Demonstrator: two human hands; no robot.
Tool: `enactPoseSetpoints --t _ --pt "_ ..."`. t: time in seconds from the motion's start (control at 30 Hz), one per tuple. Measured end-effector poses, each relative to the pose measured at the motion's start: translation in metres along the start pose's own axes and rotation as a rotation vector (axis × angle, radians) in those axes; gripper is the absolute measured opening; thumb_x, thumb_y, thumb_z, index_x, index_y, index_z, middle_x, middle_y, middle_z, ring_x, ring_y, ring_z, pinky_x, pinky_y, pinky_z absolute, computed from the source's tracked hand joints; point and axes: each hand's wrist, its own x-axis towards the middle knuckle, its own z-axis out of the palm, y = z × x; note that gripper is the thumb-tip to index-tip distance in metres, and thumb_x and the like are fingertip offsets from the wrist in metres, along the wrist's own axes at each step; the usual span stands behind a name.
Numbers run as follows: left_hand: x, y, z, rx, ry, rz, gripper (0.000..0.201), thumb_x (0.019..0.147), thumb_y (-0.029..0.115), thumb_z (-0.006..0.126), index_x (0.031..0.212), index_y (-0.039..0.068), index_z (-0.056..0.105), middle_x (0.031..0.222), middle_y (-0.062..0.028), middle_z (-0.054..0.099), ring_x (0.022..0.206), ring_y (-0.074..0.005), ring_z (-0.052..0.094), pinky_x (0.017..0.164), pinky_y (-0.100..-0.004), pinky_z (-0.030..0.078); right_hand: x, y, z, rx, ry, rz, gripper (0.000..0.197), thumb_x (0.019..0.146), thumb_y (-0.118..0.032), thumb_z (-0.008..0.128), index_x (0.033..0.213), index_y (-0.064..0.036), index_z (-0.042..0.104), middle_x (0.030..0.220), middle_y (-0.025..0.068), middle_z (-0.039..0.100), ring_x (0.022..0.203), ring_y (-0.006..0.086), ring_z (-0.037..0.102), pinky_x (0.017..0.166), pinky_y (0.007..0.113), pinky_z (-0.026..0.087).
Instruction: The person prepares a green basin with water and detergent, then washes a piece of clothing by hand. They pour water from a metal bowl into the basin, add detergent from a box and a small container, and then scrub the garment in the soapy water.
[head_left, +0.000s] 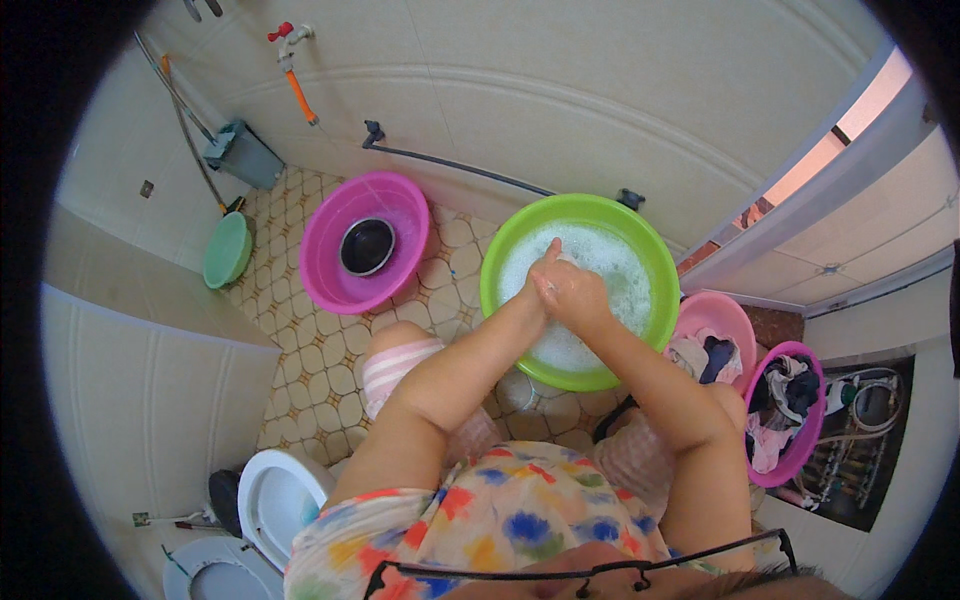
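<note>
Left hand (543, 272) and right hand (579, 298) press together, any grip indiscernible, above one sudsy green basin (667, 290); two smaller basins (733, 317) hold clothes (718, 356).

Left grip (540, 284) touches right grip (578, 294) above green basin (667, 290).

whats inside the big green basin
In the green basin, white suds show. The left hand and right hand meet over them, hiding some. Whatever lies beneath the suds is covered and cannot be seen.

An orange hose (299, 97) hangs from a red-handled wall tap (291, 41).
</note>
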Motion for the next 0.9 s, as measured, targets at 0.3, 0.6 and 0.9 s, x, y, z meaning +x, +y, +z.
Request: enactPoseSetpoints --t 0.3,0.6,0.9 --pt "-0.012 0.004 0.057 -0.054 0.258 0.120 0.032 0.094 0.039 0.039 0.096 0.014 0.057 0.099 -0.0049 0.061 0.090 -0.0200 0.059 0.075 -0.0358 0.048 0.009 0.070 0.014 -0.045 0.147 0.168 0.028 0.086 -0.027 0.049 0.074 -0.0041 0.061 0.072 0.0130 0.061 0.061 0.0282 0.060 0.052 0.040 0.049" --pt "-0.022 0.005 0.058 -0.007 0.259 0.067 0.036 0.092 0.040 0.043 0.096 0.008 0.059 0.091 -0.0068 0.062 0.081 -0.0200 0.060 0.073 -0.0367 0.049 0.001 0.052 0.013 -0.048 0.141 -0.071 0.026 0.088 -0.024 0.046 0.074 -0.0060 0.059 0.071 0.0124 0.060 0.064 0.0300 0.059 0.059 0.040 0.049" --pt "0.006 0.009 0.006 -0.154 -0.077 -0.076 0.034 0.093 0.039 0.042 0.100 0.009 0.056 0.090 -0.0057 0.061 0.083 -0.0195 0.059 0.073 -0.0356 0.047 -0.006 0.012 0.009 0.156 0.097 0.078 0.029 0.087 -0.027 0.051 0.071 -0.0039 0.057 0.069 0.0169 0.056 0.067 0.0350 0.056 0.057 0.042 0.043"
